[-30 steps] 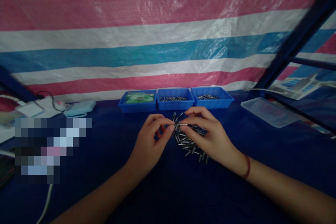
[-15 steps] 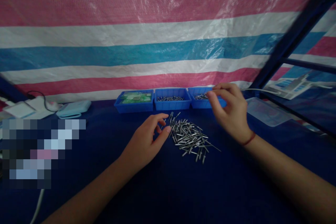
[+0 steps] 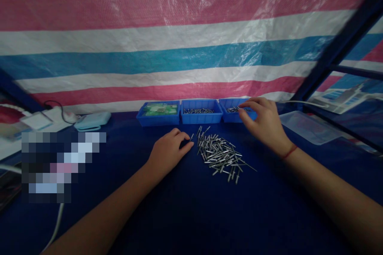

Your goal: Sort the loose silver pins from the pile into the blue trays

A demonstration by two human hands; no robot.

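Observation:
Loose silver pop rivets lie in a pile on the dark blue tabletop. Just left of the pile, my left hand rests low over the table, with a single rivet between thumb and forefinger. My right hand is over the front right of the right-hand blue bin, which holds more rivets. Its thumb and forefinger are slightly apart, and I see nothing held between them. The hand hides part of that bin.
Beside it stand a middle blue bin of rivets and a left blue bin with green and clear packets. A clear plastic lid lies at right. A light blue case sits at left near cables. Striped sheeting hangs behind.
My left hand has lowered and closed on a rivet beside the pile. My right hand's fingertips have parted slightly over the right bin. The whole view has shifted a little.

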